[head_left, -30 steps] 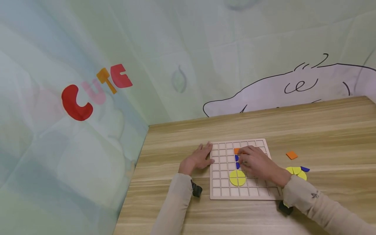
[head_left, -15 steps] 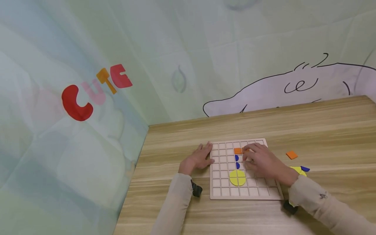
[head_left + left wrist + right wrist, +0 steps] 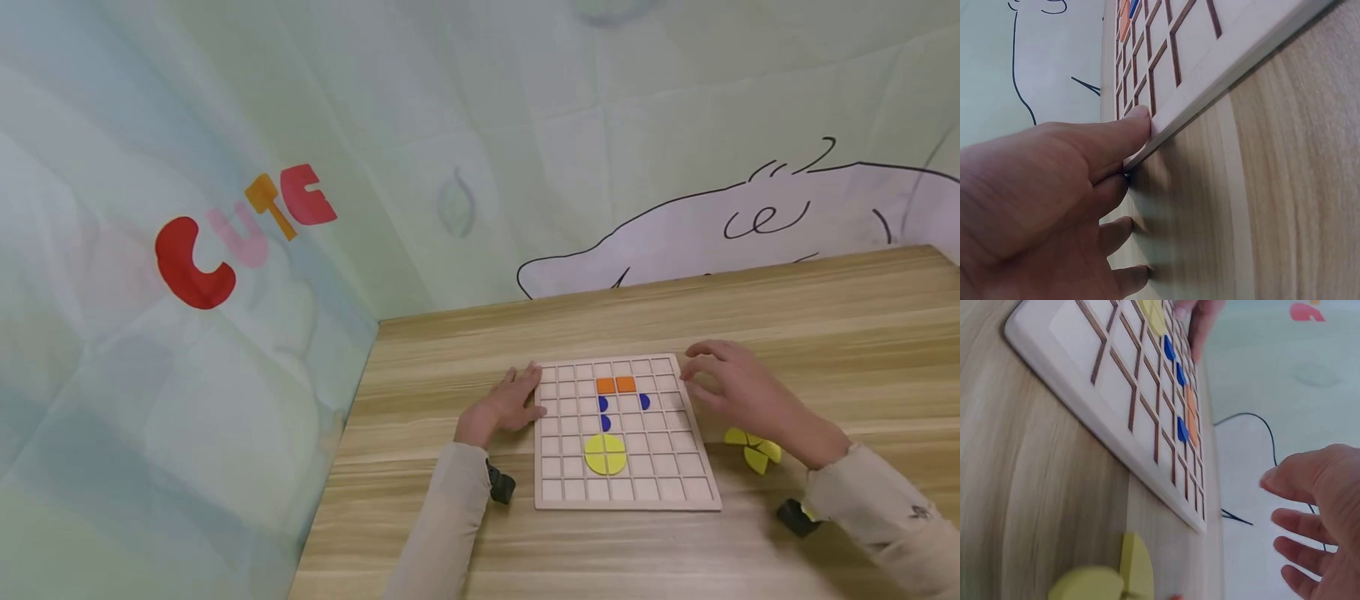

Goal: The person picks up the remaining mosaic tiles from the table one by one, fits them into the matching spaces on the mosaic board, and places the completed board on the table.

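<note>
Board, one: a square, pale wooden board [image 3: 665,465] cut into a grid, flat on the table, between the two hands. I log its contents: two orange square tiles [image 3: 605,386] side by side in the upper part; three blue half-round tiles [image 3: 603,404], two stacked below the left orange tile, one apart to the right; one yellow disc [image 3: 617,463] made of quarter pieces across four adjoining cells.

Left hand [image 3: 504,402]: at the board's left edge, thumb on the rim, fingers spread, nothing pinched that I can see.

Right hand [image 3: 738,385]: just beside the board's upper right corner, raised clear of it; thumb apart from loosely bent fingers, nothing held that shows.

Loose stock: several yellow quarter-round pieces [image 3: 736,437] in an overlapping cluster right of the board, count uncertain to me. One orange-red sliver [image 3: 1175,598] at the right wrist view's bottom edge, too little shown to identify.

Surroundings: wood-grain table [image 3: 435,358]; beige right sleeve [image 3: 862,500] with a black wrist camera [image 3: 797,517], near the cluster.

Risks, my judgement: a low pass of that sleeve or camera could scatter the yellow pieces; an uneven thumb push could shift the board and jog tiles from their cells.
</note>
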{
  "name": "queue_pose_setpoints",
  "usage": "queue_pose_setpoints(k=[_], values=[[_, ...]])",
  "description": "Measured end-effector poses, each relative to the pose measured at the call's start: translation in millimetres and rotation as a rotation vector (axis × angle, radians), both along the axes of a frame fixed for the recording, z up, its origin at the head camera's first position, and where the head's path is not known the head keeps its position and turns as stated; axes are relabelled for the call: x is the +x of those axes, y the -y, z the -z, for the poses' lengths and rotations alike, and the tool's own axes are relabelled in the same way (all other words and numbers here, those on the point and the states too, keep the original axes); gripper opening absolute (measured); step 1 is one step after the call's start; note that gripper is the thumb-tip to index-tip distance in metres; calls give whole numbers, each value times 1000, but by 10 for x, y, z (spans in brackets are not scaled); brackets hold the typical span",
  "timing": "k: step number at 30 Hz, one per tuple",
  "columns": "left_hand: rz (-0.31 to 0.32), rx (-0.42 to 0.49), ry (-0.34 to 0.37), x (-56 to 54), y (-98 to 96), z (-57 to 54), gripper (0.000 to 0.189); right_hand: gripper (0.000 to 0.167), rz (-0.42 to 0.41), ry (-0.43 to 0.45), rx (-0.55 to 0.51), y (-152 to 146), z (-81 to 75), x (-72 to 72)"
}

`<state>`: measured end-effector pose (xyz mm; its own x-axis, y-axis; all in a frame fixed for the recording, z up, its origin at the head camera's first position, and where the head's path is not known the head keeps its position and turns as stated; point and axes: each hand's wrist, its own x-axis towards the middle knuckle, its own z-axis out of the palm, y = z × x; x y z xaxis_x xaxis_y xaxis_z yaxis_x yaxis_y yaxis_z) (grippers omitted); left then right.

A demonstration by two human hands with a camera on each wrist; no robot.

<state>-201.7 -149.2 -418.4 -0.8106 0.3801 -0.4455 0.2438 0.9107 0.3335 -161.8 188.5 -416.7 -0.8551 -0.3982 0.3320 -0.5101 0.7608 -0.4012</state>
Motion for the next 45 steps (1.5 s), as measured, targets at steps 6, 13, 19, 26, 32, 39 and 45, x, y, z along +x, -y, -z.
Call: queue_pose_setpoints(k=[6, 13, 19, 26, 32, 39, 45], values=[[2, 8, 0, 12, 3, -14, 69, 14, 16, -27, 65, -216, 52, 86], [-6, 9, 4, 8, 4, -13, 69, 17, 65, 119, 151, -387, 15, 158], [-10, 18, 5, 3, 14, 0, 69, 18, 39, 180, 268, -427, 48, 206], [-10, 19, 7, -3, 21, -4, 69, 18, -4, 170, 281, -428, 104, 241], [-6, 18, 6, 3, 18, -17, 70, 17, -8, 164, 283, -438, 129, 232], [-10, 17, -1, -2, 12, -11, 69, 16, -16, 158, 294, -425, 133, 225], [-8, 11, -3, -1, 7, 3, 69, 16, -20, 147, 299, -436, 133, 229]])
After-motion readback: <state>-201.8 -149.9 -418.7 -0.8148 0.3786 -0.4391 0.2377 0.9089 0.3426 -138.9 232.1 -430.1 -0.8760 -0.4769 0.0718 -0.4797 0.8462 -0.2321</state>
